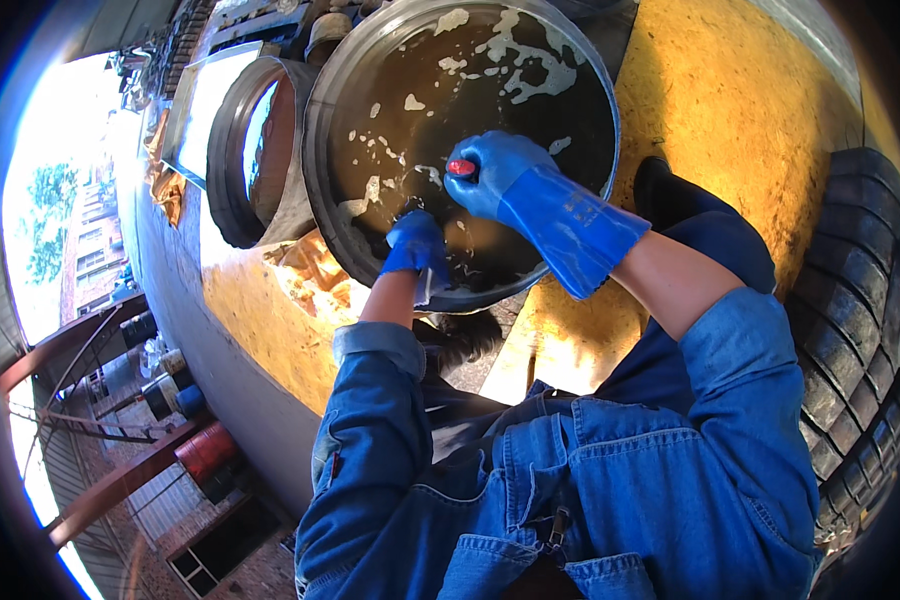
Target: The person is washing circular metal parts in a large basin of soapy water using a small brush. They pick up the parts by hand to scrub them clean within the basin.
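A large round metal tub (317, 150) holds murky brown water (560, 115) with patches of pale foam. Over the water, my right hand (505, 175), in a blue rubber glove, is closed in a fist around a red-handled tool (461, 168). Only the end of its handle shows, so I cannot tell the tool's kind. My left hand (417, 245), gloved the same way, reaches down to the water near the tub's near left side. Its fingers curl together at the surface, and whatever they grip is hidden by the water and glare.
Left of the tub stands a second, smaller metal drum (232, 165) on its own. Crumpled orange-brown sheeting (315, 265) lies beside the tub. A big black tyre (850, 320) is close on my right. Yellow boards (730, 110) cover the ground, and buckets (165, 390) stand far left.
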A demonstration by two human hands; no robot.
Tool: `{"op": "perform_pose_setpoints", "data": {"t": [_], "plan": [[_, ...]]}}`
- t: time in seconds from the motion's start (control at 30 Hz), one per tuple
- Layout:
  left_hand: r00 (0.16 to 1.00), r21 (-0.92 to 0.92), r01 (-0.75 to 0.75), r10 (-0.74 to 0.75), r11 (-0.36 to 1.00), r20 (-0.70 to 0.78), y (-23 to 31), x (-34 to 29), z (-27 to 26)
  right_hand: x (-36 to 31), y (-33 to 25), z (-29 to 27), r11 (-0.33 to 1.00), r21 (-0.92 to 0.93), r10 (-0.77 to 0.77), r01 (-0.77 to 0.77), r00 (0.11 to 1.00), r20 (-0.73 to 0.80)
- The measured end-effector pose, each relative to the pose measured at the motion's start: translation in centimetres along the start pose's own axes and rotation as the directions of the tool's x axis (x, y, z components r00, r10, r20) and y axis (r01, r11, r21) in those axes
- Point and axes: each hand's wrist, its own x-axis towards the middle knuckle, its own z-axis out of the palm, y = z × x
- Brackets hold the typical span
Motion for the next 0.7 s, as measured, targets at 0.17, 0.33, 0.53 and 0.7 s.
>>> {"op": "perform_pose_setpoints", "data": {"t": [0.17,0.33,0.53,0.7], "plan": [[0.957,-0.262,0.09,-0.156,0.961,-0.245,-5.8,5.2,6.9,-0.6,-3.2,0.2,0.996,-0.008,-0.087,0.087,0.995,0.058],[0.964,-0.122,0.134,-0.158,0.983,-0.212,-5.5,4.3,4.3,-0.7,-3.1,0.3,0.998,-0.026,-0.061,0.063,0.996,0.065],[0.986,-0.044,0.032,-0.039,0.999,-0.16,-4.3,0.5,0.1,-0.4,-2.3,0.3,0.997,-0.035,-0.066,0.068,0.996,0.054],[0.981,-0.514,0.053,-0.141,0.856,-0.133,-8.7,3.7,5.2,-0.6,-3.5,0.3,0.996,-0.051,-0.071,0.08,0.985,0.158]]}}
